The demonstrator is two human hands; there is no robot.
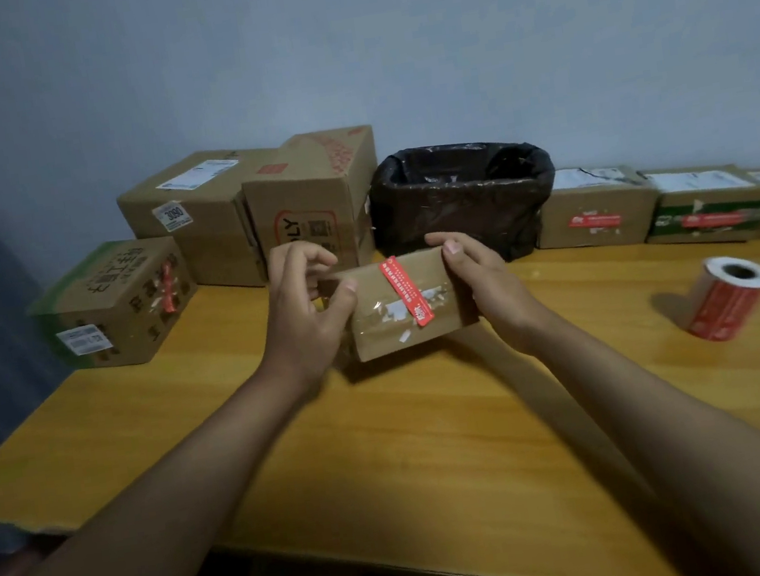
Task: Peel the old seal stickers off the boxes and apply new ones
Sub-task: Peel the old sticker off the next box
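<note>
Cardboard, small and brown, the box [402,306] sits above the wooden table [440,450] at centre, clamped between the left hand [305,308] at nine o'clock and the right hand [481,273] at three. A red seal sticker [405,290] crosses its top. The sticker roll [726,295] lies toward three o'clock, well apart.

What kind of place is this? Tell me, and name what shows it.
Probably a makeshift parcel-handling desk in a plain room: shipping boxes lined along a bare wall, a roll of red seal stickers on the wooden table, and a bag-lined bin.
</note>
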